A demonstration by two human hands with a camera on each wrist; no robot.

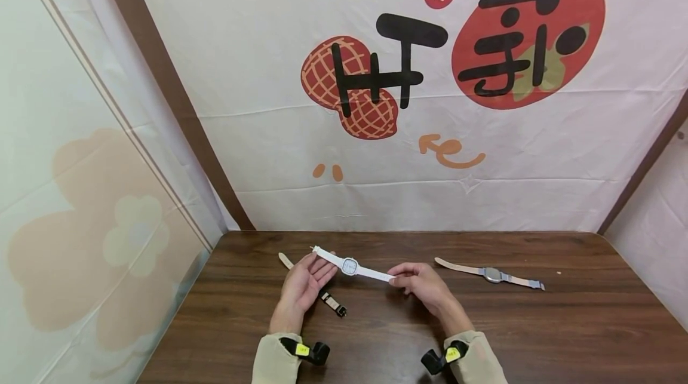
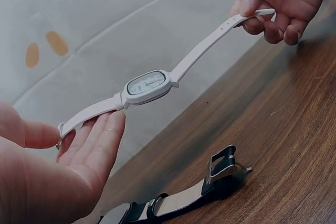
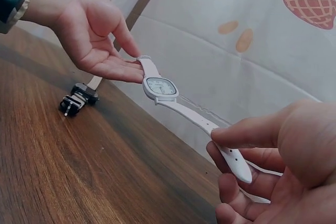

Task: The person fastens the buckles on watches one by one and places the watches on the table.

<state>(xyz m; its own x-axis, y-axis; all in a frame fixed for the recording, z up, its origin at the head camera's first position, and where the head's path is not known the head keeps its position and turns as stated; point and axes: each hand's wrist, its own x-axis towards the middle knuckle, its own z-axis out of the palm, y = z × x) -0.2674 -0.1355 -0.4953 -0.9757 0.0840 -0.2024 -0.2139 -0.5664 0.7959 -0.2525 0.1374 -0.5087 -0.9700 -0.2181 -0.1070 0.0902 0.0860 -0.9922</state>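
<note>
A white wristwatch (image 1: 349, 266), dial up and strap stretched out, is held above the table between both hands. My left hand (image 1: 304, 282) holds its buckle end, with the thumb at the strap end and nearly straight fingers beneath it. Between thumb and fingers, my right hand (image 1: 421, 285) pinches the holed end of the strap; its tip juts past the thumb in the right wrist view. Under the left hand a dark-strapped watch (image 2: 181, 201) with a pale strap lining lies on the table, partly hidden by that hand in the head view.
To the right on the brown wooden table (image 1: 537, 336) lies another watch (image 1: 492, 275) with a pale and blue strap, stretched out. Behind the table's far edge hangs a white printed cloth (image 1: 269, 133). Another cloth wall (image 1: 80, 223) stands at the left.
</note>
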